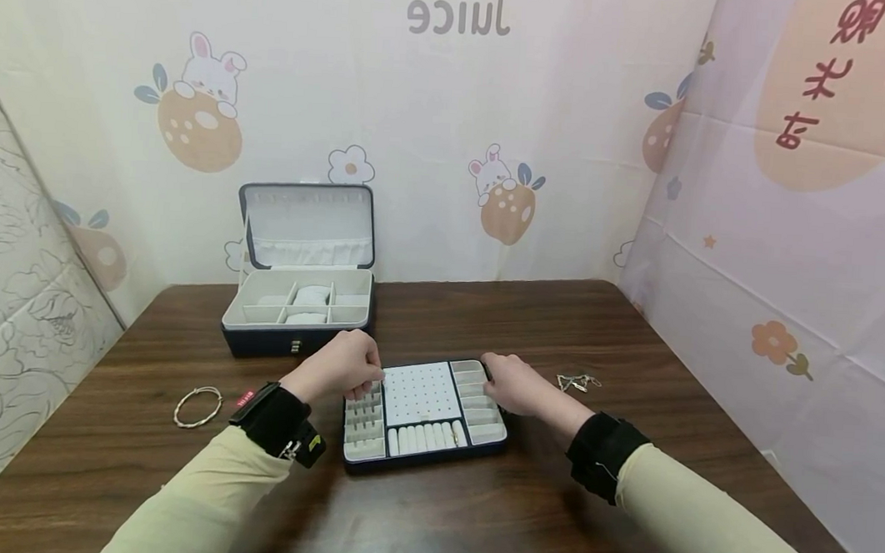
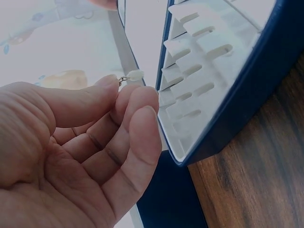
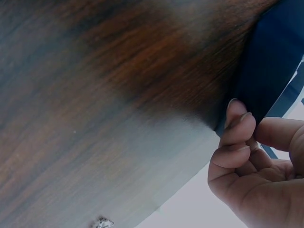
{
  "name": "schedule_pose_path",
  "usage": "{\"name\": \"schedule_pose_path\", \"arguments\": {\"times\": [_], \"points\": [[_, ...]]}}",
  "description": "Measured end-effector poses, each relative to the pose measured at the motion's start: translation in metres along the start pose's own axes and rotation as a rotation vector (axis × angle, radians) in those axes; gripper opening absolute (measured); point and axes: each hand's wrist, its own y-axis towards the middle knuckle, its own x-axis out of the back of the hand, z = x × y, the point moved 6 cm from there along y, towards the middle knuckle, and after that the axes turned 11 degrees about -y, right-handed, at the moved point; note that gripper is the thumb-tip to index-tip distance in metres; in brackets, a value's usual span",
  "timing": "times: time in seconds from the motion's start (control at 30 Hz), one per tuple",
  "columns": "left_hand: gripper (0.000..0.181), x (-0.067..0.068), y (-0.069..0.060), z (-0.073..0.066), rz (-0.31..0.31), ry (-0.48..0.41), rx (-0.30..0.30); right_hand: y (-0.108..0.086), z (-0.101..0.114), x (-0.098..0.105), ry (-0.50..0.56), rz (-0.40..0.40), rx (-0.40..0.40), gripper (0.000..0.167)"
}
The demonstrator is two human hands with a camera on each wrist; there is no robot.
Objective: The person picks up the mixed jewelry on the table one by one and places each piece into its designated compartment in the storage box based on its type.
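Note:
My left hand (image 1: 343,365) pinches a small earring with a white, bead-like drop (image 2: 136,75) on a thin metal link, between thumb and forefinger. That hand is over the left side of a navy-rimmed jewelry tray (image 1: 419,459), beside its white slotted strips (image 2: 202,59). The tray lies flat on the table, with a perforated white panel (image 1: 423,395) in the middle and ring rolls (image 1: 425,437) below it. At the tray's right edge, my right hand (image 1: 515,385) grips the wall, thumb at the rim and fingers outside.
An open navy jewelry box (image 1: 259,336) with white compartments, some holding cushions, stands at the back left. A bracelet (image 1: 198,407) lies on the table (image 1: 430,518) at left. Right of the tray lies a tangled silvery chain (image 1: 578,382). Patterned cloth (image 1: 437,101) hangs behind.

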Motion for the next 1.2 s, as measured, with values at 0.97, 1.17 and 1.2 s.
{"name": "schedule_pose_path", "arguments": {"times": [0.97, 1.17, 1.2], "points": [[0.025, -0.014, 0.021, 0.008, 0.001, 0.058, 0.057, 0.0, 0.003, 0.0, -0.044, -0.01, 0.01, 0.046], [0.027, -0.014, 0.024, 0.011, 0.022, 0.047, 0.072, 0.0, 0.004, 0.0, -0.053, -0.012, 0.018, 0.045], [0.027, -0.014, 0.024, 0.011, 0.024, 0.052, 0.071, 0.0, 0.004, 0.0, -0.054, -0.014, 0.018, 0.044]]}}
